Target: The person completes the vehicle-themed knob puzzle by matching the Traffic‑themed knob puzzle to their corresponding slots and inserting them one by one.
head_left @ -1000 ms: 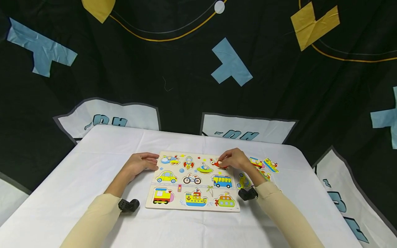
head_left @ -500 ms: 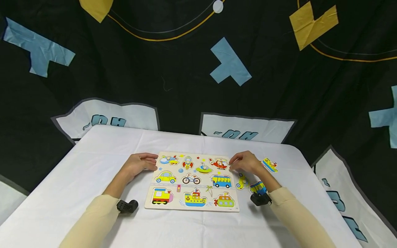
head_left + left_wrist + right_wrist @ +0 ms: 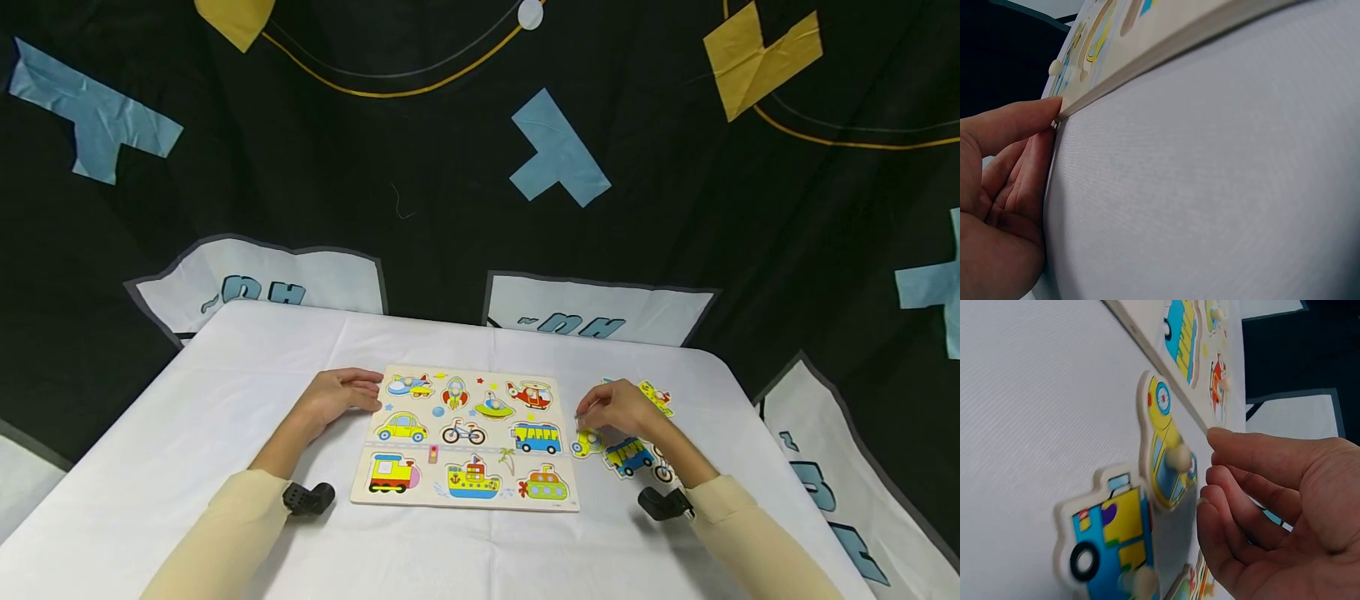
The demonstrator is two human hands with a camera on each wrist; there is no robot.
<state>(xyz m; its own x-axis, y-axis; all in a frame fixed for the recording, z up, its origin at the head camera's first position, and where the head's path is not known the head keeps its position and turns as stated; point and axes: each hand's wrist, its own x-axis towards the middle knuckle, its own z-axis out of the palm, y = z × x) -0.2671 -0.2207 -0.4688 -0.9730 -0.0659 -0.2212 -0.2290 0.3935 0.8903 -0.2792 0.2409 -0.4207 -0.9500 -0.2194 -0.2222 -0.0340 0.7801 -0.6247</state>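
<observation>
Board [image 3: 432, 485] in all three views

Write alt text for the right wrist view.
Right hand, fingers bent and holding nothing, beside a yellow car puzzle piece with a round knob. A blue-yellow vehicle piece lies near it on white cloth; part of the puzzle board shows above.

The puzzle board [image 3: 431, 485] is lying on the counter [image 3: 435, 554]. To its right, the car piece [image 3: 587, 445], bus piece [image 3: 628, 457] and bicycle piece [image 3: 662, 470] are following in turn, the ship piece [image 3: 657, 398] resting behind them.
</observation>
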